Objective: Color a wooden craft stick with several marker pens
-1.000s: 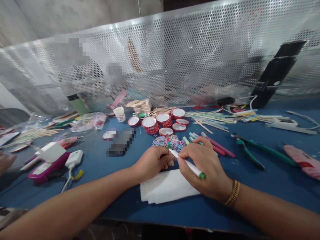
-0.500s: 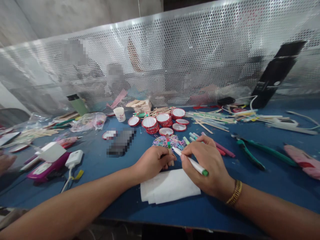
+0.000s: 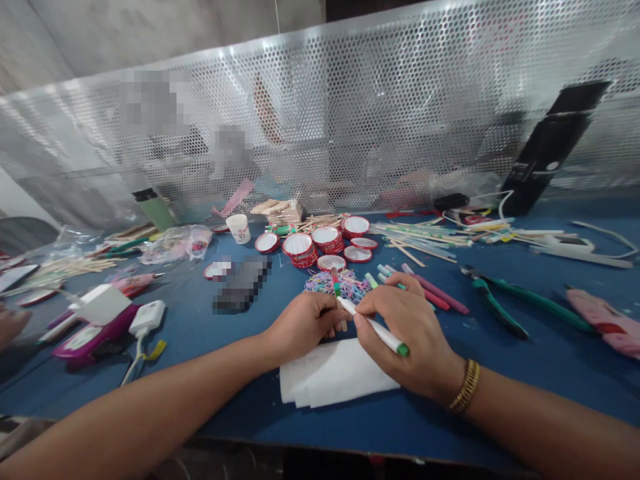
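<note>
Between the fingers of my left hand [image 3: 300, 328] stands a small wooden craft stick [image 3: 335, 281], its upper part coloured in red and green bands. My right hand [image 3: 413, 333] grips a white marker [image 3: 381, 335] with a green end, and its tip meets the stick just above my left fingers. Below both hands lies a folded white cloth or paper [image 3: 335, 377]. Just behind them is a heap of small coloured loops [image 3: 320, 283]. Several coloured markers [image 3: 440, 293] lie beyond my right hand, partly covered by it.
Stacked red-rimmed round lids [image 3: 300, 245] and a paper cup [image 3: 239, 229] stand at the back. Green-handled pliers [image 3: 500, 310] lie on the right. Chargers [image 3: 149, 316] and a purple device [image 3: 93, 343] sit on the left. Another person's hand [image 3: 11, 327] shows at the left edge.
My right hand has moved slightly left, bringing the marker's tip from beside the stick onto it. My left hand keeps its hold on the stick.
</note>
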Tool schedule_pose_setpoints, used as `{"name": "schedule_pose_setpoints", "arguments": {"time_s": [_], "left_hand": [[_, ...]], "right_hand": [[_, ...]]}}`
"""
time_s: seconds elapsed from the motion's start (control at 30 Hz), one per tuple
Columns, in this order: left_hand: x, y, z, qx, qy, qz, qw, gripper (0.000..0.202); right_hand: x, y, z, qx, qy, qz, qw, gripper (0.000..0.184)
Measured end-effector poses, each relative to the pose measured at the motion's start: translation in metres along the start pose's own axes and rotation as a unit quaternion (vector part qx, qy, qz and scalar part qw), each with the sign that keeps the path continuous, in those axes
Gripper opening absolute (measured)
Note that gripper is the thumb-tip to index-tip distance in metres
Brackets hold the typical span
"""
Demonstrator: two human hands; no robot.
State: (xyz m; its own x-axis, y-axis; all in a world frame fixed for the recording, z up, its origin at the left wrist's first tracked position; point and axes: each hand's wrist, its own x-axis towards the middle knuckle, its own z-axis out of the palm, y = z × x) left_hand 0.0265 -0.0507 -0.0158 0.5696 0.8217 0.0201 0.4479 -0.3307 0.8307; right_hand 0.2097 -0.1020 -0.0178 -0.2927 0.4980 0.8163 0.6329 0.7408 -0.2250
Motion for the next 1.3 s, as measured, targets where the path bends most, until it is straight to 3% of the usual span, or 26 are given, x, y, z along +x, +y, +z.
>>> {"name": "schedule_pose_setpoints", "arguments": {"time_s": [0.37, 0.9, 1.3], "left_hand": [[0.0003, 0.0010, 0.0002, -0.008, -0.006, 0.020, 1.000, 0.029], [0.0001, -0.0008, 0.0003, 0.006, 0.002, 0.002, 1.000, 0.028], [-0.0003, 0.0007, -0.0001, -0.004, -0.006, 0.023, 1.000, 0.027]], "right_hand": [[0.0003, 0.0040, -0.0016, -0.013, 0.028, 0.003, 1.000, 0.008], [-0.0001, 0.0005, 0.0002, -0.005, -0.001, -0.003, 1.000, 0.007], [0.0005, 0.0024, -0.0026, -0.007, 0.028, 0.000, 1.000, 0.008]]}}
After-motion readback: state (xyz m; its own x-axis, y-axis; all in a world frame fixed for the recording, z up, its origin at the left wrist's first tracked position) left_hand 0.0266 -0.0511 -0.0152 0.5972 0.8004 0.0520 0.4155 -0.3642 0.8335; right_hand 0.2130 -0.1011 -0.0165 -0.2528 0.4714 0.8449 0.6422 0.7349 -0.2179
